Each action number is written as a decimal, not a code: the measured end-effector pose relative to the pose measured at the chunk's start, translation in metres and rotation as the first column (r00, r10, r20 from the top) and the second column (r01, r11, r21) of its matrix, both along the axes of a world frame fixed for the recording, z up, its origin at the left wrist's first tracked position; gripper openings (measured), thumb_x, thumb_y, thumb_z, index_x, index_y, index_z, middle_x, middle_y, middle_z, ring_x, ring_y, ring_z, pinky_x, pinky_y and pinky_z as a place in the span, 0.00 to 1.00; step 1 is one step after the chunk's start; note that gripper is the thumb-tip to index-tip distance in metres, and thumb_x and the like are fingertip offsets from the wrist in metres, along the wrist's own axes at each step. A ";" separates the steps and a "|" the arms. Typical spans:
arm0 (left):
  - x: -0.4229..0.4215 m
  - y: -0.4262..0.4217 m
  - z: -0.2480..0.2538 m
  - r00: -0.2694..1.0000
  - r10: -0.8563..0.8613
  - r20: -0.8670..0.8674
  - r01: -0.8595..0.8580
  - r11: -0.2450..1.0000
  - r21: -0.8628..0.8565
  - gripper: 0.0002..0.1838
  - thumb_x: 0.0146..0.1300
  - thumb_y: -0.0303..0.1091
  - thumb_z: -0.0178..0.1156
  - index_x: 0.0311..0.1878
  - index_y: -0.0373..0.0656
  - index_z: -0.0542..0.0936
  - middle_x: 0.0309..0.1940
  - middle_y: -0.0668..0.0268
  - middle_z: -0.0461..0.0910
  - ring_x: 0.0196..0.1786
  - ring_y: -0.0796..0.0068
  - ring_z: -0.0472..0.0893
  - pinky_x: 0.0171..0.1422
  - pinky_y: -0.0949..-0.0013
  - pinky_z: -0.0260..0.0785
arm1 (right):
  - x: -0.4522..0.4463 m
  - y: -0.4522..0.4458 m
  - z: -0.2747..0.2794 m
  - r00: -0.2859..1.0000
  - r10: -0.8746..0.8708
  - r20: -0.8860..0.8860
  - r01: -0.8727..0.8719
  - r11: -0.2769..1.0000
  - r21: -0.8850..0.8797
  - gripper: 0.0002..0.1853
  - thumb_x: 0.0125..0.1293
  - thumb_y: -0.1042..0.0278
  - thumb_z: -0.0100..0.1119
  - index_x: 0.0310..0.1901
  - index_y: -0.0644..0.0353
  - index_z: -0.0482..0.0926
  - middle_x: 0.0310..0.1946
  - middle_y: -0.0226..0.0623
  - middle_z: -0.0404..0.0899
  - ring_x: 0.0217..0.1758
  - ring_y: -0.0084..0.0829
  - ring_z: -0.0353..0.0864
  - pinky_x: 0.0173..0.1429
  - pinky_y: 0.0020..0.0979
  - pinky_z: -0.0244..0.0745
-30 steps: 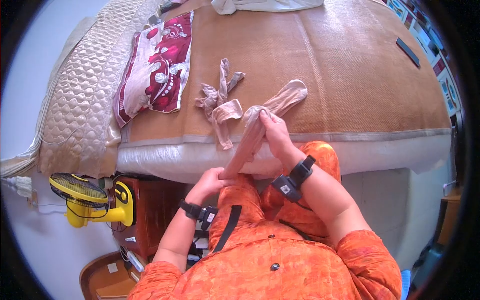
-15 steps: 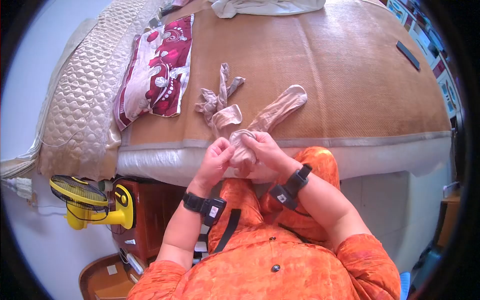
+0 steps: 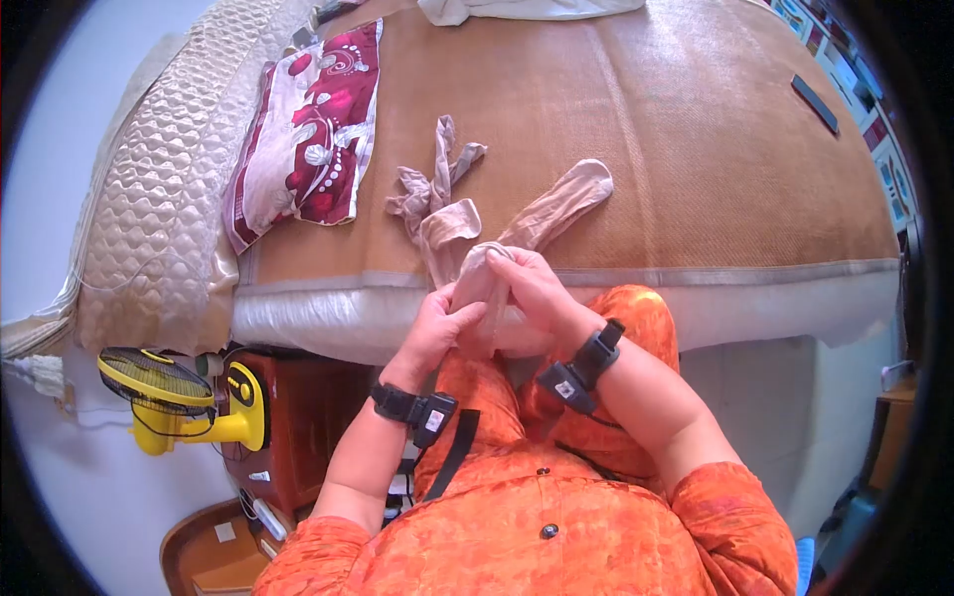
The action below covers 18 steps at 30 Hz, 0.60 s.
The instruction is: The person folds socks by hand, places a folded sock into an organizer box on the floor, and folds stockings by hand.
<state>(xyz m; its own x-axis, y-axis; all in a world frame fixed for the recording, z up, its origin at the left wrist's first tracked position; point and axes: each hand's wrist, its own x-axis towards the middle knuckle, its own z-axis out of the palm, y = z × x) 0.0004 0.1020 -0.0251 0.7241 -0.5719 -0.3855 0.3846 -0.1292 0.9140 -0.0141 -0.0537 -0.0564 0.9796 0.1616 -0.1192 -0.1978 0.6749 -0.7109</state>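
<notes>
A thin pinkish-beige sock (image 3: pixel 475 283) is held between my two hands just off the near edge of the bed. My left hand (image 3: pixel 435 326) grips its side, with the thumb laid across the fabric. At the upper end, my right hand (image 3: pixel 535 288) pinches the sock between thumb and fingers. Just beyond, a similar long sock (image 3: pixel 558 207) lies stretched out on the mat, angled to the right. To the left, a crumpled, twisted sock-like piece (image 3: pixel 437 189) lies beside a folded length of the same fabric (image 3: pixel 452 230); whether these two are joined is unclear.
The brown woven mat (image 3: pixel 715 189) covers the bed. A red-and-white patterned pillow (image 3: pixel 308 129) and a quilted cover (image 3: pixel 164 199) lie at left, with a dark remote-like object (image 3: pixel 815 104) at far right. A yellow fan (image 3: pixel 189 407) stands by a reddish-brown cabinet (image 3: pixel 308 407).
The bunched sock is now drawn out longer and smoother, its end raised slightly. My left hand has moved a little right and down, with its thumb now across the fabric.
</notes>
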 end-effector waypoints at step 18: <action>-0.006 0.008 0.009 0.984 -0.123 -0.132 0.132 0.990 0.057 0.12 0.55 0.27 0.56 0.43 0.36 0.74 0.35 0.67 0.77 0.34 0.81 0.76 0.39 0.77 0.70 | -0.003 -0.005 0.006 0.982 -0.066 -0.178 0.103 0.973 0.207 0.10 0.60 0.66 0.52 0.43 0.58 0.73 0.36 0.29 0.75 0.38 0.23 0.74 0.44 0.26 0.70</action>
<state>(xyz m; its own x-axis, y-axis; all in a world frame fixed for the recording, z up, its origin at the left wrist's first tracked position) -0.0058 0.1101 -0.0157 0.5891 -0.6266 -0.5101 0.4744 -0.2428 0.8461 -0.0167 -0.0587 -0.0508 0.9594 0.1188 -0.2557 -0.2380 0.8274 -0.5088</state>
